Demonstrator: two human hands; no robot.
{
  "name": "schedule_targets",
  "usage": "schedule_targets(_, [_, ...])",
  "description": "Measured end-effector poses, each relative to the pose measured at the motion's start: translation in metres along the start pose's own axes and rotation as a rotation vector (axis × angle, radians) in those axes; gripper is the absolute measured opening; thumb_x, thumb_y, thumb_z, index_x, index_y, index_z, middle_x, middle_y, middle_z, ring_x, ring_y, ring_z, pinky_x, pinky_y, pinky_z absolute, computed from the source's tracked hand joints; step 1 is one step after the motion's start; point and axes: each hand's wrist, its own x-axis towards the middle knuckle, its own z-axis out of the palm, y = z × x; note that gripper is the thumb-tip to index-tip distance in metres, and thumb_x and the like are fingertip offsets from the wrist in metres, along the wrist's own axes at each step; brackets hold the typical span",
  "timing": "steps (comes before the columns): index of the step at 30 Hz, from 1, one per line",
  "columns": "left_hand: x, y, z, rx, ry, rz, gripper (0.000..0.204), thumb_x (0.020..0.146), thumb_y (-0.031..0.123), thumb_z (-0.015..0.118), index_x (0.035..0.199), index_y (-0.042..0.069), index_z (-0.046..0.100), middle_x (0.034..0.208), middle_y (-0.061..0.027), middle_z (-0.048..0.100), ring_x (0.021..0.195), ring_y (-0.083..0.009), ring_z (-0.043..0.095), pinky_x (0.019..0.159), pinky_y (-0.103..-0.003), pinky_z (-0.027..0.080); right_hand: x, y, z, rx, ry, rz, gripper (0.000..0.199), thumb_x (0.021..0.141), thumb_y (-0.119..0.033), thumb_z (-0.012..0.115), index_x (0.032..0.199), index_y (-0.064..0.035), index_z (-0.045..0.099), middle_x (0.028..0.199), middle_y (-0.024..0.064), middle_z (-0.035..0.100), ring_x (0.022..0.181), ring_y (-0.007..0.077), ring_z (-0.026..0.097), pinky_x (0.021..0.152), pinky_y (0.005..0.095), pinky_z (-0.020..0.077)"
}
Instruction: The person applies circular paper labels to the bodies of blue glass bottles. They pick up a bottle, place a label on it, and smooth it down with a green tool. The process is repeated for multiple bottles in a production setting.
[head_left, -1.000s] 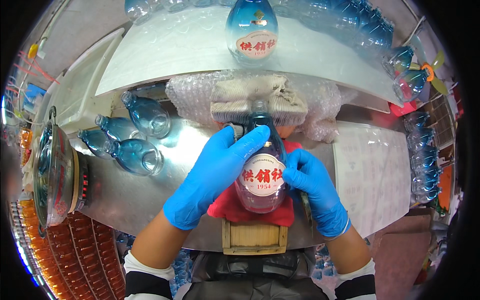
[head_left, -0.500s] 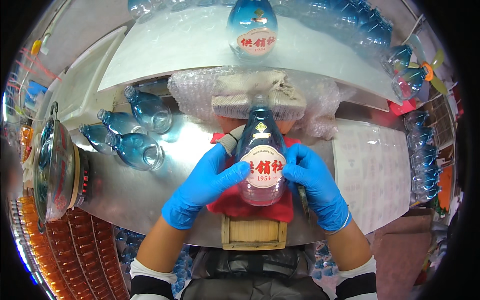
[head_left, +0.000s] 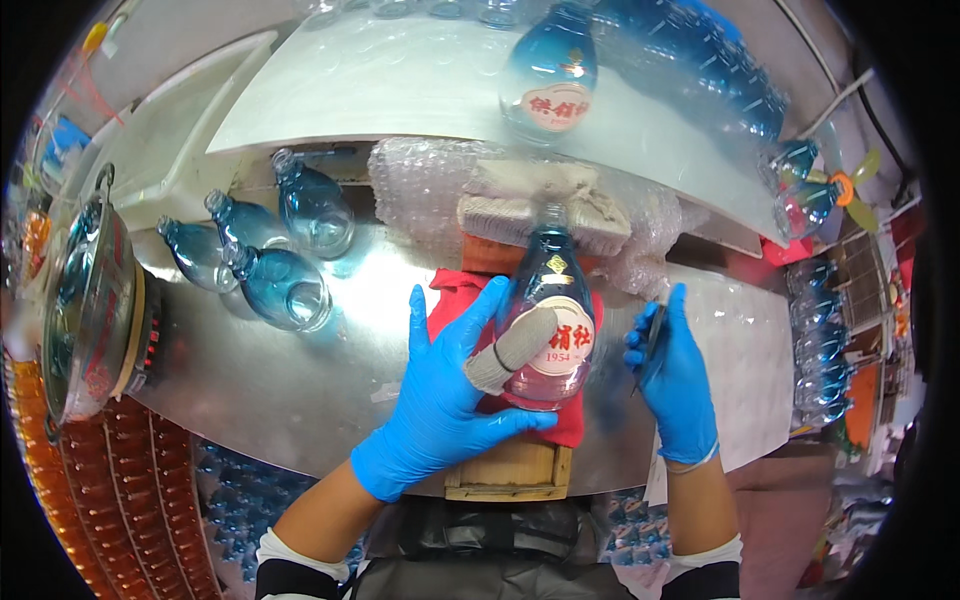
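Observation:
A blue-to-clear glass bottle (head_left: 550,270) with a cream label and red lettering lies on a red cloth (head_left: 570,425), neck pointing away from me. My left hand (head_left: 440,400), blue-gloved with fingers spread, is on its left side. A grey knitted finger cover (head_left: 515,350) on one finger presses across the label's left part. The thumb reaches along the bottle's base. To the right, apart from the bottle, my right hand (head_left: 675,380) is closed around a slim dark tool (head_left: 655,333) whose exact kind I cannot make out.
Beneath the cloth shows a wooden box (head_left: 505,473). Bubble wrap (head_left: 415,195) and a stacked pale cloth pad (head_left: 545,195) lie beyond. Several blue bottles (head_left: 280,290) stand at left, beside a glass-lidded pot (head_left: 85,310). A labelled bottle (head_left: 548,75) stands on the white far board (head_left: 350,95).
My right hand has left the bottle and moved right, lifting the dark tool. My left hand has spread, with its covered finger now over the label. The whole view has shifted slightly.

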Motion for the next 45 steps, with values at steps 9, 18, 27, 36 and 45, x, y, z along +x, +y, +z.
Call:
schedule_targets(9, [-0.005, 0.006, 0.016, -0.044, 0.097, -0.172, 0.087, 0.068, 0.049, 0.069, 0.135, 0.007, 0.033, 0.13, -0.015, 0.043, 0.118, -0.0274, 0.045, 0.1, -0.065, -0.009, -0.041, -0.069, 0.062, -0.727, -0.36, -0.793, 0.024, 0.07, 0.002, 0.069, 0.092, -0.0003, 0.061, 0.089, 0.0071, 0.063, 0.08, 0.0126, 0.061, 0.073, 0.0239, 0.0497])
schedule_targets(18, [0.006, 0.018, 0.006, 0.2, 0.039, -0.064, 0.074, 0.065, 0.04, 0.074, 0.13, 0.018, 0.045, 0.131, -0.0198, 0.041, 0.119, -0.0329, 0.044, 0.096, -0.066, -0.014, -0.035, -0.07, 0.061, -0.797, -0.38, -0.763, 0.024, 0.069, 0.002, 0.07, 0.091, 0.0001, 0.062, 0.085, 0.0068, 0.064, 0.075, 0.012, 0.061, 0.068, 0.0223, 0.0498])
schedule_targets(27, [0.0, 0.018, 0.014, 0.164, 0.095, -0.115, 0.092, 0.065, 0.054, 0.068, 0.137, 0.01, 0.031, 0.132, -0.0179, 0.039, 0.118, -0.0277, 0.044, 0.094, -0.072, -0.006, -0.011, -0.068, 0.109, -0.976, -0.489, -0.907, 0.018, 0.071, 0.0, 0.069, 0.089, -0.0001, 0.064, 0.082, 0.0084, 0.065, 0.072, 0.0127, 0.062, 0.065, 0.0247, 0.0513])
schedule_targets(36, [0.026, 0.013, -0.018, 0.203, -0.009, 0.041, 0.095, 0.061, 0.049, 0.073, 0.137, 0.009, 0.031, 0.122, -0.0122, 0.048, 0.11, -0.0264, 0.05, 0.1, -0.064, -0.009, 0.002, -0.075, 0.086, -0.783, -0.296, -0.902, 0.017, 0.076, -0.003, 0.067, 0.092, -0.0001, 0.062, 0.086, 0.0054, 0.065, 0.078, 0.0114, 0.061, 0.073, 0.0243, 0.0498])
schedule_targets(45, [0.009, 0.013, 0.007, -0.069, 0.132, -0.174, 0.092, 0.066, 0.048, 0.071, 0.138, 0.009, 0.029, 0.122, -0.0116, 0.049, 0.111, -0.0269, 0.05, 0.099, -0.063, -0.013, -0.02, -0.068, 0.059, -0.704, -0.256, -0.855, 0.022, 0.074, -0.002, 0.07, 0.094, -0.0011, 0.062, 0.089, 0.0051, 0.064, 0.081, 0.0108, 0.06, 0.075, 0.023, 0.0488])
